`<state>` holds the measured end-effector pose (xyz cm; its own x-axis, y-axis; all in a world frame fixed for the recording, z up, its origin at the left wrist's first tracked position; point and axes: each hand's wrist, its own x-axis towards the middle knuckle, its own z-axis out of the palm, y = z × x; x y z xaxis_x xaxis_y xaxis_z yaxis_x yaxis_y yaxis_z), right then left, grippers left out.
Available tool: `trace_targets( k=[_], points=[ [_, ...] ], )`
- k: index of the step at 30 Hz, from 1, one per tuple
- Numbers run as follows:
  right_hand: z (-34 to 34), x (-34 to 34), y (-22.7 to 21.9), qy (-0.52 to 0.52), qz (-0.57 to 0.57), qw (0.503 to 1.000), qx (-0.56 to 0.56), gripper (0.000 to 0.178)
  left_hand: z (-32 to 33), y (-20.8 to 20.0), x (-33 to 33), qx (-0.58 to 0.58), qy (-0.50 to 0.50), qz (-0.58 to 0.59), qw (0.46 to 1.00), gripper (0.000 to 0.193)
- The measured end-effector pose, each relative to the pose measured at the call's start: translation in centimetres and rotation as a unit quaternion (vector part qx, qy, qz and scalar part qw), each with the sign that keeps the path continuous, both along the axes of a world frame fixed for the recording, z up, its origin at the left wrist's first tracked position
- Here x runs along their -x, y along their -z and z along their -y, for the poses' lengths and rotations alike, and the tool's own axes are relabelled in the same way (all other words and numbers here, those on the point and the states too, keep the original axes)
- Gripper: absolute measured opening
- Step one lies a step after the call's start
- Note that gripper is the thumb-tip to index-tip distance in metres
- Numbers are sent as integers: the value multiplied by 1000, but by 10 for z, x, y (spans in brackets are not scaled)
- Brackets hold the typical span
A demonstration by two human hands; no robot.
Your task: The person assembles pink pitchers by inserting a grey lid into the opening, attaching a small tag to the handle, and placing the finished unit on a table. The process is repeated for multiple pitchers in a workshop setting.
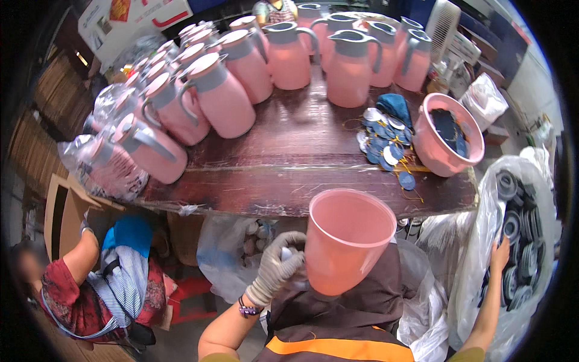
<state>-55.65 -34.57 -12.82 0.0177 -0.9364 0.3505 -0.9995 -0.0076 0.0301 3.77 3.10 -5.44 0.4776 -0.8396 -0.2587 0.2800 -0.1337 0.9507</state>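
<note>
A pink plastic jug body [353, 277], open at the top and without a handle, stands tilted over my lap. Beside its left wall is my left hand [276, 268] in a grey knit glove. Its fingers are curled round a small pale thing that I cannot make out. Far to the right, my bare right hand [499, 253] reaches to a clear plastic bag [467, 289] of grey ring-shaped plastic parts [512, 226]. The fingertips are among the nearest parts, partly hidden, so their grip is unclear.
Several pink jugs with grey collars [350, 72] crowd the back and left of the dark red table [271, 175]. Round tags [383, 142] lie near a pink bucket [428, 151] at right. Another person [102, 283] sits at lower left beside cardboard boxes [57, 208].
</note>
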Motion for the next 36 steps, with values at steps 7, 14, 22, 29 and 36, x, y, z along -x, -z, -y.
trace_targets(
  k=[7,14,22,29,36],
  points=[
    [-37,53,88,198,-16,958,-205,52,-4,25,41,-125,111,187,968,48],
    [-47,37,99,163,20,971,-176,54,12,27,51,-105,129,281,945,41],
    [-52,18,92,175,40,966,-188,56,16,15,68,-149,96,94,980,37],
    [-68,37,93,240,38,947,-209,57,12,17,59,-142,104,89,980,38],
    [-98,102,113,503,84,835,-206,54,-5,45,47,-103,87,132,982,39]
  ],
)
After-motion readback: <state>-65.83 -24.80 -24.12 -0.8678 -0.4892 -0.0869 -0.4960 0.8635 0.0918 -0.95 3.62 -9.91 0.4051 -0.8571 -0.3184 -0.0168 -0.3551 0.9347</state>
